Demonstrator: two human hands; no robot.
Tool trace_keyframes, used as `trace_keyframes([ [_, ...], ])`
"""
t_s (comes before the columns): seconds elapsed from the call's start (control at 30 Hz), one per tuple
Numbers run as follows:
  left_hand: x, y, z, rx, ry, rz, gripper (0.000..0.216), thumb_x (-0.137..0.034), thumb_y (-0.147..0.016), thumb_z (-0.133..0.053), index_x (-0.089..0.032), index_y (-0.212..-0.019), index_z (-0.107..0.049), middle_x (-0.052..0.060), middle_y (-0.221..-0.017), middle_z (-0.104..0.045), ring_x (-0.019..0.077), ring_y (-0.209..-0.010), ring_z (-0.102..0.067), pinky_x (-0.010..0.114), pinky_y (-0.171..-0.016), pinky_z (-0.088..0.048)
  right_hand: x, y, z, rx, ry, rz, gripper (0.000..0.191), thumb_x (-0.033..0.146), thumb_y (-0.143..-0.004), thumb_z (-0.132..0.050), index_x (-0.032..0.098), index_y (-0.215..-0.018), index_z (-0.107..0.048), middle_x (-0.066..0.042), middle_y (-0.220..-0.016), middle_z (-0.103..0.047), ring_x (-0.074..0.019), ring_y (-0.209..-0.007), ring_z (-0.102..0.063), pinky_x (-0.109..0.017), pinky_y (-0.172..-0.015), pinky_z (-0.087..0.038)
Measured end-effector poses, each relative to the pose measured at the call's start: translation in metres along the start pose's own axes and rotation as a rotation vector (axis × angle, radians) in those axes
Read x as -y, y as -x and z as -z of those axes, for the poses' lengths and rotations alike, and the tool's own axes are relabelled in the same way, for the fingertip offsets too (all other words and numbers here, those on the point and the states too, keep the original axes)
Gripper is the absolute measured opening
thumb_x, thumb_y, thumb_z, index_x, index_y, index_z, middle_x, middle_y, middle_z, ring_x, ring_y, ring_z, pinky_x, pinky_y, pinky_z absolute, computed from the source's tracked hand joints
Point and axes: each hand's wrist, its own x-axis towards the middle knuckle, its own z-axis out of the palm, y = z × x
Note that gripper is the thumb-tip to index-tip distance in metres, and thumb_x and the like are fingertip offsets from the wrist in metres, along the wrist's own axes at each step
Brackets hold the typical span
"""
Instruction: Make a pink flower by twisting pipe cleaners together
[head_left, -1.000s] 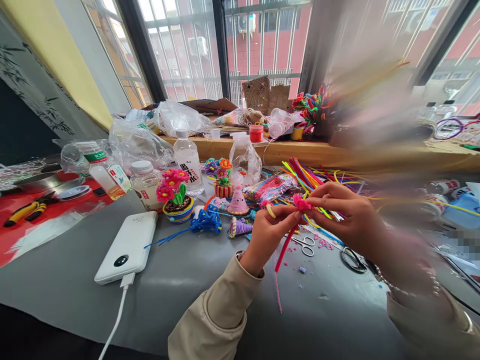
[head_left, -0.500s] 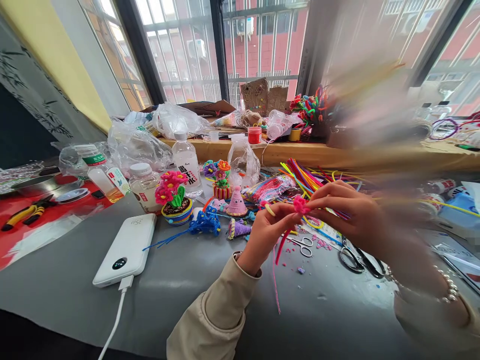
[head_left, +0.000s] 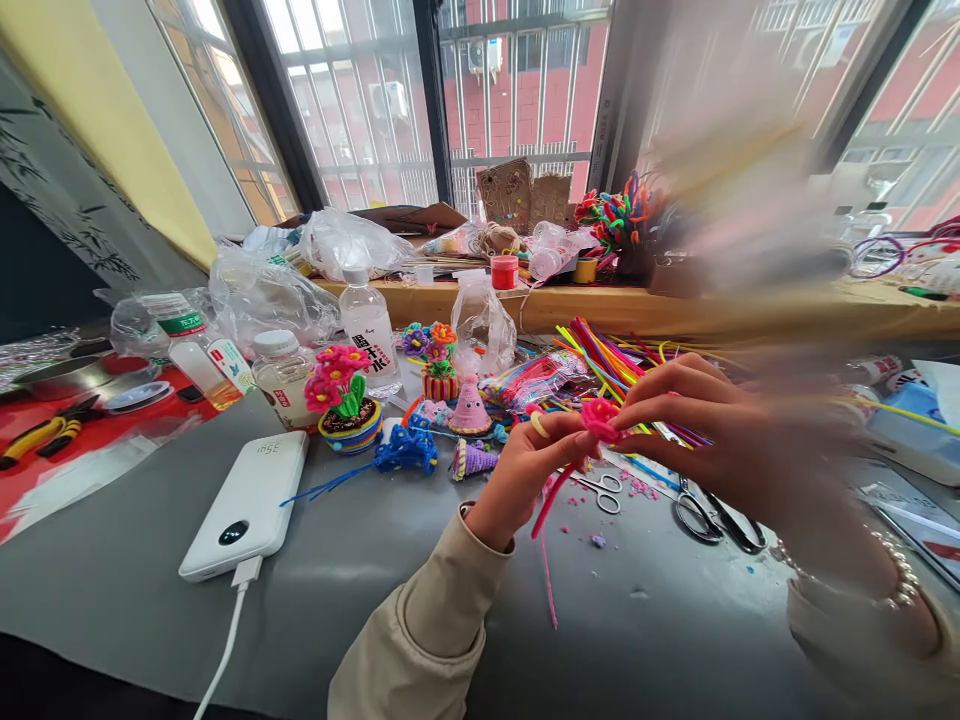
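Note:
Between my two hands, above the grey table, is a pink pipe-cleaner flower point(head_left: 600, 418) with a darker pink stem hanging below it. My left hand point(head_left: 529, 465), wearing a pale yellow ring, pinches the flower from the left and below. My right hand point(head_left: 686, 425) closes its fingertips on the flower's right side; a blur hides part of that hand and wrist. Just beneath lie small scissors point(head_left: 606, 492) and pink fluff scraps. Larger black-handled scissors point(head_left: 705, 520) lie to the right. A bundle of coloured pipe cleaners point(head_left: 600, 350) is behind my hands.
A potted pink flower point(head_left: 341, 395), a blue pipe-cleaner piece point(head_left: 406, 448) and a purple cone point(head_left: 474, 458) stand or lie at left. Nearer is a white power bank point(head_left: 247, 500) with a cable. Bottles point(head_left: 369, 330) and plastic bags line the back, below the window ledge point(head_left: 420, 305).
The flower has turned between my fingers, and its face now shows more openly. Its stem tilts further left. The whole view has shifted slightly; both hands keep their pinch.

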Motion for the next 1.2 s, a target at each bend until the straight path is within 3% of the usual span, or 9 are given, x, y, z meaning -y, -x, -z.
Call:
trace_keyframes([
  [0.23,-0.0007,0.0004,-0.0012,-0.004,-0.041,-0.012,0.014,-0.028,-0.064,-0.064,-0.015,-0.069,-0.065,-0.001,-0.057,-0.056,0.0044,-0.048,-0.042,0.018,-0.047,-0.033,-0.0007,-0.0003,-0.0026,-0.001,0.023,-0.010,0.008,0.027,-0.077,-0.053,0.025,-0.078,-0.061,-0.003,-0.074,-0.057,-0.0171,-0.074,-0.050,-0.032,-0.064,-0.042],
  [0.67,0.0003,0.0021,-0.0034,-0.026,-0.403,-0.190,0.016,-0.028,-0.069,-0.059,-0.015,-0.077,-0.066,0.002,-0.064,-0.058,0.0075,-0.053,-0.044,0.021,-0.052,-0.036,-0.0038,0.0019,-0.0067,0.057,0.095,-0.005,0.007,0.022,-0.080,-0.050,0.021,-0.080,-0.057,-0.004,-0.076,-0.056,-0.0170,-0.075,-0.045,-0.032,-0.067,-0.039],
  [0.87,-0.0010,0.0009,-0.0020,-0.013,-0.282,-0.104,0.019,-0.031,-0.067,-0.060,-0.016,-0.075,-0.067,0.002,-0.063,-0.061,0.0070,-0.050,-0.044,0.022,-0.050,-0.035,-0.0079,0.0015,-0.0072,0.022,0.071,0.006,0.007,0.029,-0.074,-0.057,0.023,-0.077,-0.058,-0.003,-0.078,-0.054,-0.0168,-0.079,-0.046,-0.032,-0.071,-0.040],
  [1.2,-0.0022,0.0021,-0.0001,0.038,-0.133,-0.005,0.013,-0.027,-0.067,-0.061,-0.016,-0.070,-0.068,0.001,-0.060,-0.062,0.0047,-0.048,-0.042,0.020,-0.050,-0.034,-0.0076,0.0006,-0.0078,-0.071,0.056,0.047,0.008,0.026,-0.072,-0.060,0.023,-0.079,-0.060,-0.002,-0.074,-0.053,-0.0150,-0.073,-0.047,-0.030,-0.064,-0.040],
])
